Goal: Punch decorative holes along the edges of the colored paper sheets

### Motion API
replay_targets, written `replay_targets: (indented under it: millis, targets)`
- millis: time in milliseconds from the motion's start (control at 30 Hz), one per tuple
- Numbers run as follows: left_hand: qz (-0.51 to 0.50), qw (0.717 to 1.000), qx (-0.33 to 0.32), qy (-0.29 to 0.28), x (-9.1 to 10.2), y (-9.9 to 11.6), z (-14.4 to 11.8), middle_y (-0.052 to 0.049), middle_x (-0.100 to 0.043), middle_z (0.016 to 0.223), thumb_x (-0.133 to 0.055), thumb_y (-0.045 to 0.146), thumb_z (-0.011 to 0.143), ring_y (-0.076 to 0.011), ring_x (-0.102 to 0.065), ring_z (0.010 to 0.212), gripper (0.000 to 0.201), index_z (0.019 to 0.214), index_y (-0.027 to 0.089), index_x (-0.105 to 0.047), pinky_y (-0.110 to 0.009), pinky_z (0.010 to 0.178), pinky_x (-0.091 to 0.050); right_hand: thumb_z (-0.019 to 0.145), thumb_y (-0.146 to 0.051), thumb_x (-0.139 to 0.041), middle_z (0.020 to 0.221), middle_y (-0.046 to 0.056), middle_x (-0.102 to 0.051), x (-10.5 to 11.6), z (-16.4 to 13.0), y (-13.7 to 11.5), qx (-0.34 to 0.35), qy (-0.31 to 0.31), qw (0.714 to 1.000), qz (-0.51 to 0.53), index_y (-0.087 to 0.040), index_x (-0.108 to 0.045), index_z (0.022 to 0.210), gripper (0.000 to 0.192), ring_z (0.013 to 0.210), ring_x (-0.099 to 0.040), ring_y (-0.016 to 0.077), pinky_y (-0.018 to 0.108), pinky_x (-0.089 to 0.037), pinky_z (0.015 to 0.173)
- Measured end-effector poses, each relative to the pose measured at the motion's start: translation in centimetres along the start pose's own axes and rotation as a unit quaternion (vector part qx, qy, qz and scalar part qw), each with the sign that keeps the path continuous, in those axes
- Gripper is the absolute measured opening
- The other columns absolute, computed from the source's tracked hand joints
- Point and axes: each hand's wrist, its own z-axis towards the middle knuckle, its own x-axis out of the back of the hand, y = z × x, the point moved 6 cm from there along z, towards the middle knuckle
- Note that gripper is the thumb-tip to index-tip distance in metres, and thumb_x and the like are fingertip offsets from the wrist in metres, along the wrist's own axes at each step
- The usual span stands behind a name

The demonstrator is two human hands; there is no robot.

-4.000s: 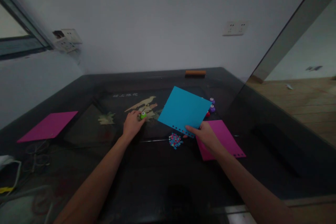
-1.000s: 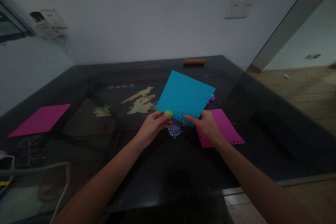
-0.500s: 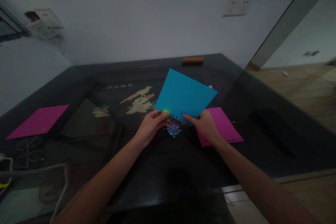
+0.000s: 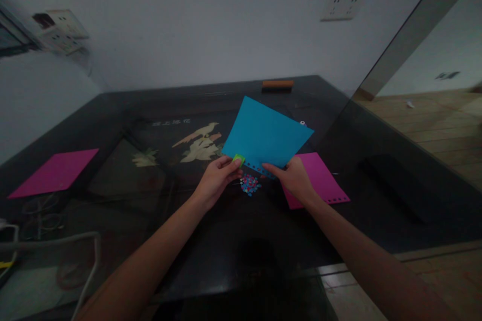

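Observation:
My right hand (image 4: 294, 179) holds a blue sheet of paper (image 4: 267, 134) by its near edge, tilted above the black table (image 4: 113, 110). That edge carries a row of punched holes. My left hand (image 4: 216, 180) grips a small green hole punch (image 4: 238, 160), set against the sheet's near left corner. Just below both hands a small heap of pink and blue paper bits (image 4: 249, 184) lies on the table.
A pink sheet with punched holes (image 4: 320, 180) lies under my right hand; another pink sheet (image 4: 54, 171) lies far left. Behind the blue sheet peeks a small punch (image 4: 302, 123). An orange block (image 4: 277, 84) rests at the far edge. Scissors (image 4: 41, 213) and cables sit at the near left.
Four seconds ago my left hand rested on the green punch on the table; it has since lifted it to the blue sheet's edge. Over the last second almost nothing moved.

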Motion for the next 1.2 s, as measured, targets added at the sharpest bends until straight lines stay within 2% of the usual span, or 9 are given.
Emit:
replay_targets:
  millis: [200, 400, 633, 1200]
  targets:
    - [-0.005, 1.0, 0.0, -0.001, -0.12, -0.03, -0.12, 0.002, -0.057, 0.065, -0.076, 0.028, 0.063, -0.0074, -0.056, 0.059, 0.024, 0.067, 0.013, -0.057, -0.021, 0.062, -0.046, 0.07, -0.039, -0.066, 0.084, 0.009, -0.071, 0.0, 0.05, 0.08, -0.002, 0.001, 1.0, 0.006, -0.016, -0.066, 0.079, 0.025, 0.071, -0.065, 0.0229, 0.037, -0.052, 0.067]
    - [-0.011, 1.0, 0.0, -0.004, -0.11, -0.14, -0.07, 0.002, -0.058, 0.066, -0.076, 0.028, 0.064, -0.0076, -0.057, 0.059, 0.025, 0.066, 0.014, -0.055, -0.021, 0.063, -0.047, 0.07, -0.039, -0.067, 0.081, 0.008, -0.071, 0.08, 0.0, 0.05, -0.002, 0.01, 1.0, -0.007, -0.017, -0.067, 0.075, 0.022, 0.069, -0.065, 0.0222, 0.036, -0.052, 0.065]
    - [-0.012, 1.0, -0.001, -0.004, -0.26, -0.06, -0.17, 0.002, -0.059, 0.067, -0.076, 0.027, 0.063, -0.0084, -0.058, 0.061, 0.024, 0.067, 0.014, -0.056, -0.023, 0.065, -0.048, 0.072, -0.04, -0.066, 0.083, 0.01, -0.071, -0.23, -0.06, 0.47, -0.015, -0.009, 1.0, 0.02, -0.015, -0.067, 0.081, 0.027, 0.072, -0.066, 0.0235, 0.037, -0.053, 0.067]
    - [-0.007, 1.0, -0.013, -0.007, -0.18, -0.03, -0.15, 0.002, -0.058, 0.068, -0.075, 0.028, 0.065, -0.0078, -0.056, 0.06, 0.023, 0.069, 0.014, -0.058, -0.022, 0.065, -0.048, 0.071, -0.037, -0.066, 0.081, 0.008, -0.071, -0.21, -0.12, 0.18, -0.018, -0.005, 1.0, 0.02, -0.016, -0.068, 0.074, 0.021, 0.068, -0.065, 0.0219, 0.036, -0.053, 0.066]
